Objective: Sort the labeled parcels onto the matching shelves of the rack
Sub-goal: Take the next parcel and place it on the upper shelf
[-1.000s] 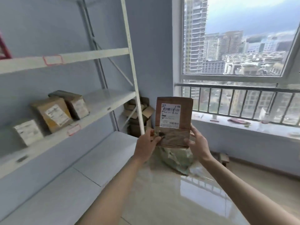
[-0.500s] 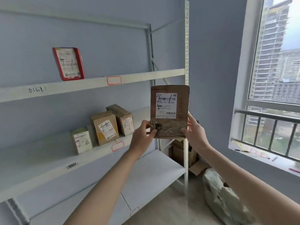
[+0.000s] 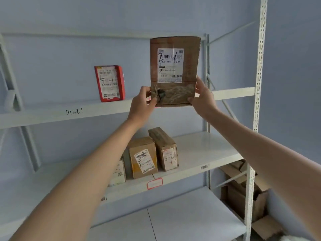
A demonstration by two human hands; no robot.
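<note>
You held the 2-1 parcel up at the upper shelf, ready to set it down.

The tall white metal rack (image 3: 258,101) filled the scene; its upper shelf (image 3: 234,93) already carried a red flat parcel (image 3: 109,83) marked 2-1 to the left, while the middle shelf (image 3: 205,150) held three brown cardboard boxes (image 3: 144,157) marked 2-2. You had the flat brown cardboard parcel (image 3: 174,72) upright in front of the upper shelf, its white label (image 3: 170,65) reading 2-1, so that shelf looked the right match. Your left hand (image 3: 141,106) pinched its lower left corner and your right hand (image 3: 203,100) gripped its lower right edge. Best to lift the bottom edge clear of the shelf lip, stand it right of the red parcel, label facing you.
</note>
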